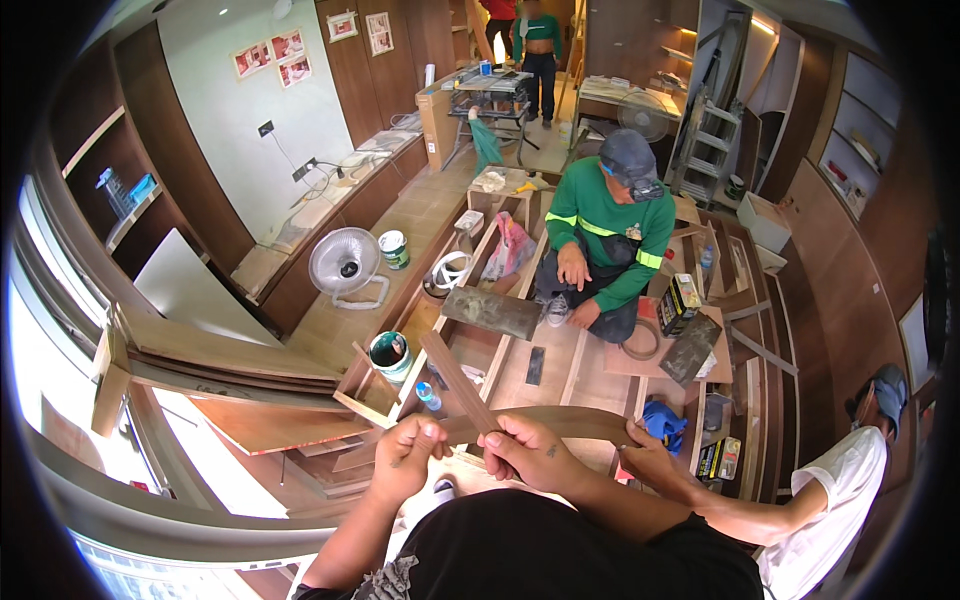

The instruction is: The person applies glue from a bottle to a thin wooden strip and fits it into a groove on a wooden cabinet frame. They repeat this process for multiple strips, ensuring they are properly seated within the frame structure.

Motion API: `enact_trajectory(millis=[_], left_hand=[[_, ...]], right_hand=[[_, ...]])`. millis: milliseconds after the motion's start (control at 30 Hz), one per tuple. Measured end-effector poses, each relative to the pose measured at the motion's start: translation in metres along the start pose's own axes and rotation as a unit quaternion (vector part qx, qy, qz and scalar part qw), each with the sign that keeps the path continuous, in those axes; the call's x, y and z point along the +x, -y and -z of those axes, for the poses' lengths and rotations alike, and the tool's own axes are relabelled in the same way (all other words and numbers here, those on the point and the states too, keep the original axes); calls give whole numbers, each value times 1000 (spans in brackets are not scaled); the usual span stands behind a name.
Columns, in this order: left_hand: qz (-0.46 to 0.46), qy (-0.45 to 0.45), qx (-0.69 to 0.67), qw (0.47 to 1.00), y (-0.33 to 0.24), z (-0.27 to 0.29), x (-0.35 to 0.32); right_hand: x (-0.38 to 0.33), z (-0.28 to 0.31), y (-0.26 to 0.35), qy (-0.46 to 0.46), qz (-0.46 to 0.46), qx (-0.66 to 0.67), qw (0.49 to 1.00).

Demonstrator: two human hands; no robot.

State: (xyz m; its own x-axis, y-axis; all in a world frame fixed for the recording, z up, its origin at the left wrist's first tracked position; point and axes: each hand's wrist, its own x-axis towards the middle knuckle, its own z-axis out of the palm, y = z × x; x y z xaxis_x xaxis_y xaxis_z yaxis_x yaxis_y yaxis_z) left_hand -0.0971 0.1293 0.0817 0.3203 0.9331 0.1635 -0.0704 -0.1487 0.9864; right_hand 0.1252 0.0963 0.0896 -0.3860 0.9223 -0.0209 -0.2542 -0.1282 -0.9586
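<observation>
My right hand (525,453) is closed with thumb and fingers on a thin brown wood-grain edging strip (458,380); one length slants up and away from it. Another curved length of brown strip (570,422) runs to the right, where a co-worker's hand (655,458) grips its end. My left hand (405,458) is closed, its thumb against the curled fingers, just left of my right hand. Brown strip shows on both sides of it; what its fingers pinch, if anything, is hidden. A water bottle (428,396) stands just beyond the hands.
A co-worker in green (612,225) sits on the wooden floor framing (575,375) ahead. A dark board (490,312) lies across it. At left are a bucket (390,356), a fan (343,262) and stacked panels (230,357). Another person in white (830,490) is close at right.
</observation>
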Motion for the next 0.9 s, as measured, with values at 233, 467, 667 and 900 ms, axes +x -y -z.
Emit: enact_trajectory(millis=[233, 467, 667, 900], left_hand=[[13, 35, 40, 999, 5, 2, 5], [20, 95, -102, 990, -16, -26, 13], [32, 53, -8, 998, -8, -2, 21], [-43, -61, 28, 997, 11, 17, 40]], right_hand=[[-2, -6, 4, -6, -8, -35, 999], [-2, -10, 8, 38, -18, -99, 994], [3, -10, 9, 23, 23, -210, 977], [1, -10, 0, 42, 4, -206, 978]])
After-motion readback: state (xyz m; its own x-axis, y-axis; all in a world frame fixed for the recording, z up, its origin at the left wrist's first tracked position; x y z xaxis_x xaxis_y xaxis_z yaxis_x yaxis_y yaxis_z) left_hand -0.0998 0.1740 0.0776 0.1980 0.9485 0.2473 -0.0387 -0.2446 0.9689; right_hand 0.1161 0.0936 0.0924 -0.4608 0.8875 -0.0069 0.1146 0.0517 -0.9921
